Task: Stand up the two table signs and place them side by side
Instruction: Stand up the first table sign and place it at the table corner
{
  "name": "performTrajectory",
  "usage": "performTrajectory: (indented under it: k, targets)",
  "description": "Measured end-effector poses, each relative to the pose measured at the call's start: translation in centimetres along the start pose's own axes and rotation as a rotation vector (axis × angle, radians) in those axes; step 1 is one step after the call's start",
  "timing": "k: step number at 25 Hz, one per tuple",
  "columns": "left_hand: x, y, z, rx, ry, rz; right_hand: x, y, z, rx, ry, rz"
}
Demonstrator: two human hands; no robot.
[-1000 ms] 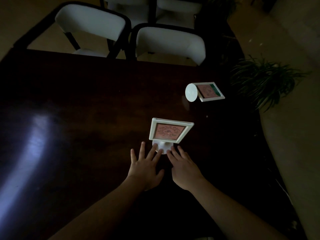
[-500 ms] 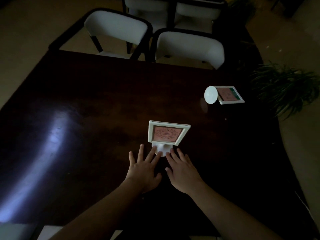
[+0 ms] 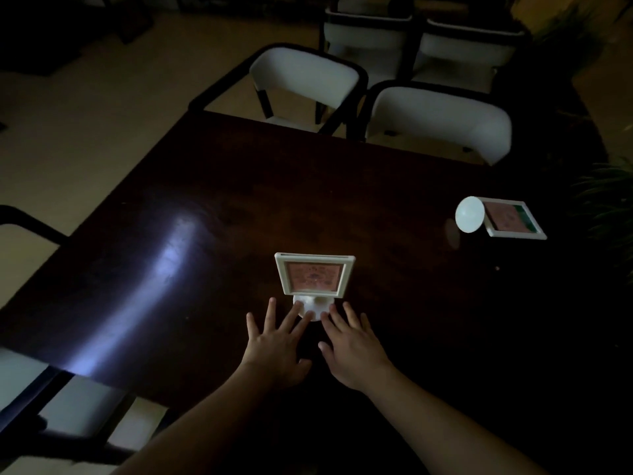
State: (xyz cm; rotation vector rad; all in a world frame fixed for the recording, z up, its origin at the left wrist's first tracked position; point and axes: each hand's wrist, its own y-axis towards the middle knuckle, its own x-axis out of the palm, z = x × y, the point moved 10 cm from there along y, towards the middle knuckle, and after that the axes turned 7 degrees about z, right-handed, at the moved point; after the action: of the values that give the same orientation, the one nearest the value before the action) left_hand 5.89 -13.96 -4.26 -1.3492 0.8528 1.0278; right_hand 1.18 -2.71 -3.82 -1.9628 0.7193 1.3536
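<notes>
One white-framed table sign [image 3: 314, 276] with a pink card stands upright on its round white base near the middle of the dark wooden table [image 3: 205, 207]. My left hand [image 3: 278, 344] and my right hand [image 3: 352, 347] lie flat on the table just in front of it, fingers spread, fingertips touching the base. Neither hand grips anything. The second table sign [image 3: 510, 219] lies on its side at the far right of the table, its round base [image 3: 470, 214] facing me.
Two white chairs [image 3: 442, 121] with black frames stand at the table's far edge, more behind them. Another chair [image 3: 30, 378] is at the near left. A green plant [image 3: 606, 200] sits beyond the right edge. The room is dim.
The view has swung left and pulled back, so both signs sit further right in frame. My hands stay at the standing sign's base; the signs themselves have not moved.
</notes>
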Motion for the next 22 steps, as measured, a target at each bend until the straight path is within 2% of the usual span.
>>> performTrajectory:
  k: [9,22]
  targets:
    - [-0.6,0.7,-7.5,-0.009,-0.029,0.012,0.3,5.3,-5.5,-0.013,-0.025,-0.003]
    - [-3.2,3.8,-24.3,-0.025,-0.036,0.056,0.3,18.0,-17.3,-0.017,-0.062,-0.035]
